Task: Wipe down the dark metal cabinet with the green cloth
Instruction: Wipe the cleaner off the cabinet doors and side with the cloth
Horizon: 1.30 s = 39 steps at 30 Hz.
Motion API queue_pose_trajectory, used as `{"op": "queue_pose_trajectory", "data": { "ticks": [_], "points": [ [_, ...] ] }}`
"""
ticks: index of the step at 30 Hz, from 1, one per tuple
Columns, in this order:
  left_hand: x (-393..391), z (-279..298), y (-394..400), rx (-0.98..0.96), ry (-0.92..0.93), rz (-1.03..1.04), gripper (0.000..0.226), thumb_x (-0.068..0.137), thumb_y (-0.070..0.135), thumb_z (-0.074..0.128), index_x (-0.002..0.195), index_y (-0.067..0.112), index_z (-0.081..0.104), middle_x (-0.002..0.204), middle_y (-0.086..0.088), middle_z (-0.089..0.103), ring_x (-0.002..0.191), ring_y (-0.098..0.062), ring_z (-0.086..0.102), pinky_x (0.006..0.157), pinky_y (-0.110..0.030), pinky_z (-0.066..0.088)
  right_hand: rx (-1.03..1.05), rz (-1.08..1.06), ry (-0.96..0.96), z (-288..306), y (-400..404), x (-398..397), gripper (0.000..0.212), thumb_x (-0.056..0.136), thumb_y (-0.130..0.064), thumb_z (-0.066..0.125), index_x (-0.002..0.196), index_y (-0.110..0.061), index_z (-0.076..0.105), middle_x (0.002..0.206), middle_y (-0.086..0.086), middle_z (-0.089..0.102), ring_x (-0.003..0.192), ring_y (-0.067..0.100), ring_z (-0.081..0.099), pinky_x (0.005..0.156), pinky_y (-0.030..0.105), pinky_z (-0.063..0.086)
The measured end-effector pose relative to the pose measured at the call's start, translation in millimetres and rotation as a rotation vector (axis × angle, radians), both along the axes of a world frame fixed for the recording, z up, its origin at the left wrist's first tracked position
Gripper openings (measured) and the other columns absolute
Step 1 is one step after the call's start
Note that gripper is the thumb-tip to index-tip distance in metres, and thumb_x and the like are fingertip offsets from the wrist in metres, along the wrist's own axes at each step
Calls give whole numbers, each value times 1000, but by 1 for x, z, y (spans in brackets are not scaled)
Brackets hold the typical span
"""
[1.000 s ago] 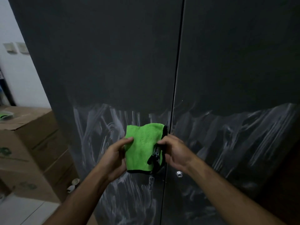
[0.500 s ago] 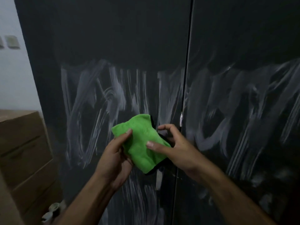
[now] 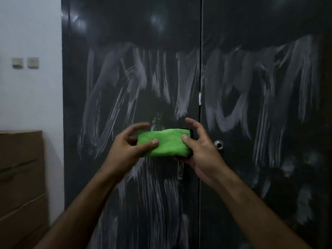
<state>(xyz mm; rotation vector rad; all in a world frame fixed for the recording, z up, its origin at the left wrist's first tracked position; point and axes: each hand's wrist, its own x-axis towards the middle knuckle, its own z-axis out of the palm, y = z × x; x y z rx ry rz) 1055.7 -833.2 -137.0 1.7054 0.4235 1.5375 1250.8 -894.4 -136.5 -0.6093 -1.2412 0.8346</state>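
The dark metal cabinet point(image 3: 260, 24) fills most of the view, its two doors meeting at a vertical seam. Whitish wipe streaks cover both doors from mid height down. A green cloth point(image 3: 167, 143) with a black edge, folded into a flat rectangle, is held in front of the left door near the seam. My left hand point(image 3: 129, 148) pinches its left end with the thumb on top. My right hand point(image 3: 199, 150) grips its right end, with the upper fingers spread above it.
A round keyhole lock point(image 3: 219, 145) sits on the right door just right of my right hand. Stacked cardboard boxes point(image 3: 19, 177) stand at the lower left. A white wall point(image 3: 30, 96) with two switches point(image 3: 25, 62) lies left of the cabinet.
The view has tilted up, so the streaks sit higher in the frame. The cloth went from hanging open to a crumpled bundle to a flat folded rectangle between both hands.
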Motion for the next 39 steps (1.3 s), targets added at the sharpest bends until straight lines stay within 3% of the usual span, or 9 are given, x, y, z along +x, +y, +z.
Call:
{"op": "queue_pose_trajectory", "data": {
  "ticks": [5, 10, 15, 19, 23, 25, 29, 34, 39],
  "points": [
    [-27, -2, -5, 131, 484, 211, 65, 70, 21, 94, 128, 21, 67, 112, 0, 73, 97, -11, 74, 76, -24, 62, -21, -275, -632, -4, -5, 10, 67, 82, -6, 80, 141, -20, 54, 122, 3, 66, 107, 17, 68, 95, 38, 59],
    [-43, -2, 2, 357, 885, 518, 29, 82, 38, 86, 99, 18, 75, 93, -1, 66, 82, -15, 67, 73, -38, 58, 127, -619, -1085, 1, -8, 9, 19, 80, -37, 81, 97, -30, 75, 86, -9, 68, 79, 3, 64, 74, 34, 58],
    [-43, -22, -2, -154, 191, -192, 37, 86, 22, 78, 120, 8, 72, 119, -18, 74, 107, -33, 73, 79, -35, 63, 9, -159, -661, -6, -1, 4, 25, 84, -24, 82, 99, -6, 72, 87, 13, 73, 79, 16, 69, 70, 31, 56],
    [-9, -13, -16, -226, -357, -230, 52, 95, 19, 67, 138, -8, 54, 116, -26, 67, 92, -28, 72, 74, -33, 64, 42, -4, -227, -3, 7, -23, 24, 89, -14, 76, 108, -4, 65, 98, 13, 73, 85, 24, 72, 67, 36, 60],
    [26, 10, -28, -259, -711, -325, 70, 78, 44, 74, 132, 0, 64, 118, -19, 74, 101, -29, 76, 77, -39, 64, 108, -136, -13, 19, 23, -59, 29, 93, -23, 73, 113, -6, 61, 110, 18, 73, 101, 34, 71, 89, 50, 60],
    [41, 25, -29, -262, -755, -307, 66, 77, 47, 78, 128, 7, 66, 118, -16, 75, 101, -30, 76, 71, -41, 64, 126, -171, -3, 26, 27, -72, 32, 93, -27, 72, 115, -9, 58, 109, 14, 72, 99, 28, 72, 86, 47, 61],
    [41, 59, -6, -216, -676, 167, 15, 100, 25, 69, 110, 13, 69, 107, -12, 76, 89, -26, 77, 74, -44, 64, 156, -221, -195, 43, 27, -69, 33, 91, -40, 73, 108, -17, 58, 103, 8, 71, 88, 22, 73, 69, 41, 63],
    [-15, 100, 41, 54, -366, 607, 24, 102, 19, 63, 123, 8, 67, 115, -12, 72, 107, -30, 70, 92, -44, 58, 198, -421, -546, 68, 34, -28, 58, 81, -74, 62, 118, -32, 49, 116, -8, 56, 98, 8, 60, 70, 29, 54],
    [-76, 142, 85, 339, -87, 1074, 59, 96, 21, 70, 148, 12, 44, 134, -20, 63, 119, -38, 62, 94, -41, 47, 582, -1033, -870, 132, 60, 21, 43, 93, -58, 56, 123, -27, 51, 118, -6, 53, 107, 13, 50, 84, 33, 48]
  ]
}}
